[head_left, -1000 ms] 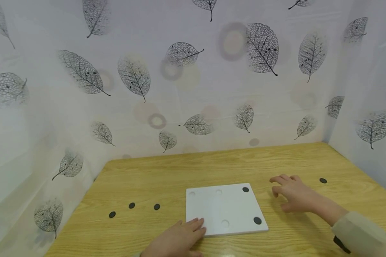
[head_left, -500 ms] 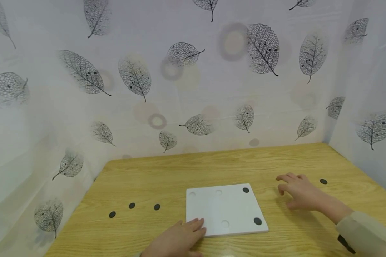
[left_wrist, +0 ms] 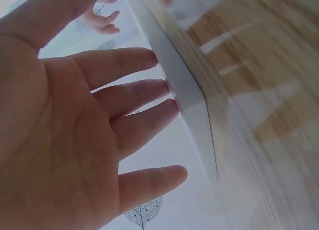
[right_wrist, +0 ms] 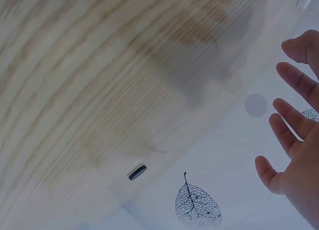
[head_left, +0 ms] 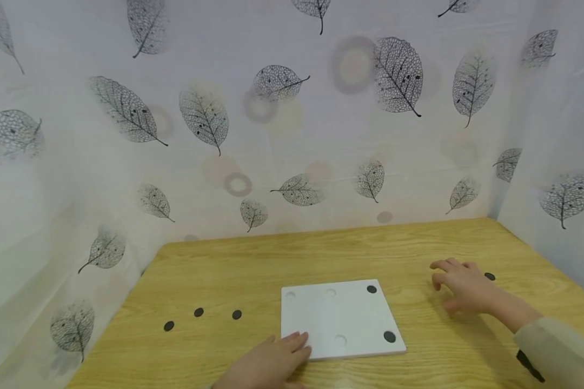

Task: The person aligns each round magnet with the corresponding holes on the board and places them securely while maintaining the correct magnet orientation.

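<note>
A white board [head_left: 338, 316] with shallow round recesses lies on the table; two black discs sit in its right-hand recesses, one at the far corner [head_left: 371, 289] and one at the near corner [head_left: 389, 337]. My left hand [head_left: 267, 363] rests its straight fingertips on the board's near left corner; the left wrist view shows the fingers [left_wrist: 134, 98] at the board's edge. Over the table to the right of the board hovers my right hand [head_left: 469, 289], fingers loosely bent and holding nothing. Just beyond it lies a single black disc [head_left: 489, 276], seen also as a small dark disc [right_wrist: 137, 171] in the right wrist view.
Left of the board, three loose black discs lie on the wooden table [head_left: 253, 265]: an outer one [head_left: 168, 326], a middle one [head_left: 199, 312] and an inner one [head_left: 237, 314]. A leaf-printed white curtain [head_left: 311, 124] encloses the table at the back and sides.
My right hand has moved to the right, away from the board and closer to the lone disc. The left hand has stayed on the board's corner.
</note>
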{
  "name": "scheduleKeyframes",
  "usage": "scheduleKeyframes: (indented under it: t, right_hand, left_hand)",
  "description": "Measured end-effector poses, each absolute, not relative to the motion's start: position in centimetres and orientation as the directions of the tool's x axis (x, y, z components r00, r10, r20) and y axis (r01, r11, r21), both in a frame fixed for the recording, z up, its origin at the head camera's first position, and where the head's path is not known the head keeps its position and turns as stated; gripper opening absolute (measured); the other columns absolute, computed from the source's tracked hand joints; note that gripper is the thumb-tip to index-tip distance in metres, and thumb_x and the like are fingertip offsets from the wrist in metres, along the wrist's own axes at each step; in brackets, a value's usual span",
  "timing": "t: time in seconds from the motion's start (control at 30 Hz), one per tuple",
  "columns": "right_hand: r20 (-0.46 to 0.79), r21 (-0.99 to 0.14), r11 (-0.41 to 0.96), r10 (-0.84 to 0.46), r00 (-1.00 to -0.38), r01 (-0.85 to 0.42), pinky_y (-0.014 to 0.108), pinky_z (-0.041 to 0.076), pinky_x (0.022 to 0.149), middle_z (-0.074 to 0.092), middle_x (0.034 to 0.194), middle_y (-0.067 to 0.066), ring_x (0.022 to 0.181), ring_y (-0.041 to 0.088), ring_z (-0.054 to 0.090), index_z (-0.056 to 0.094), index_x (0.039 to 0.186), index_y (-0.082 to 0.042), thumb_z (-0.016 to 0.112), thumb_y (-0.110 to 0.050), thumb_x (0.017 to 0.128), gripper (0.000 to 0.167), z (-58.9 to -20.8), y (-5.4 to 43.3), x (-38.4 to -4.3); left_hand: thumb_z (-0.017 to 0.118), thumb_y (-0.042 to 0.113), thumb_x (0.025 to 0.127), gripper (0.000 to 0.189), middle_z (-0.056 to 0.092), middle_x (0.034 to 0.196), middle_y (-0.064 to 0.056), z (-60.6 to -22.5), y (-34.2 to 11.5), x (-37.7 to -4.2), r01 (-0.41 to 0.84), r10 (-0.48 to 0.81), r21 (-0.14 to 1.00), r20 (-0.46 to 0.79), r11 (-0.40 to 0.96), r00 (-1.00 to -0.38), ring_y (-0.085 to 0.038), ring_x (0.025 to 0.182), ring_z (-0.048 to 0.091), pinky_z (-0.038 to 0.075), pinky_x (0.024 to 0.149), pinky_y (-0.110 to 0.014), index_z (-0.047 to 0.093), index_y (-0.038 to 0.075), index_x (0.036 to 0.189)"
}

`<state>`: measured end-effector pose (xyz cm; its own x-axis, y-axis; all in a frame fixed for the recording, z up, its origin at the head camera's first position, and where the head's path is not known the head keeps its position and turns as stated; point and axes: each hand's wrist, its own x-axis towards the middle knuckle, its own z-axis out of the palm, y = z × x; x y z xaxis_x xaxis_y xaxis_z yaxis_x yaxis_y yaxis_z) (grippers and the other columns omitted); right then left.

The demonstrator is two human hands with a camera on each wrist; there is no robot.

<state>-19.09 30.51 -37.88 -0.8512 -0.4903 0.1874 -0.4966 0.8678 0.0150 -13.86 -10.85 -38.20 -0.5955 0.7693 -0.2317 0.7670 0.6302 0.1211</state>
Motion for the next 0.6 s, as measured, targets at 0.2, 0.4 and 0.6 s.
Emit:
scheduleKeyframes:
  t: [0.2,0.4,0.6]
  right_hand:
    - [0.185,0.027,0.881,-0.468,-0.864,-0.472,0.058,0.034,0.068,0.051,0.111,0.017,0.101,0.037,0.044,0.049,0.069,-0.024,0.077,-0.020,0.057,0.031,-37.9,31.6,-19.5]
    - [0.192,0.013,0.894,-0.442,-0.876,-0.448,0.060,0.033,0.066,0.051,0.109,0.019,0.100,0.040,0.043,0.049,0.068,-0.024,0.072,-0.016,0.054,0.028,-38.3,32.9,-20.0]
    - [0.184,0.004,0.914,-0.401,-0.898,-0.407,0.062,0.032,0.066,0.051,0.109,0.020,0.099,0.040,0.042,0.050,0.068,-0.023,0.072,-0.018,0.057,0.025,-38.5,34.3,-20.6]
  left_hand:
    - [0.050,0.052,0.082,0.056,0.040,0.134,0.000,-38.2,-10.9,-13.9,0.776,0.778,0.120,-0.229,0.619,-0.585,-0.014,0.121,0.037,0.042,0.088,-0.042,0.049,0.019,0.126]
    - [0.049,0.054,0.082,0.057,0.038,0.135,0.002,-38.1,-10.8,-13.9,0.773,0.773,0.115,-0.235,0.624,-0.589,-0.013,0.122,0.036,0.041,0.088,-0.041,0.048,0.020,0.127]
    - [0.049,0.053,0.082,0.057,0.040,0.134,0.000,-38.1,-11.0,-13.9,0.797,0.793,0.085,-0.211,0.598,-0.572,-0.015,0.121,0.038,0.043,0.086,-0.041,0.048,0.018,0.127]
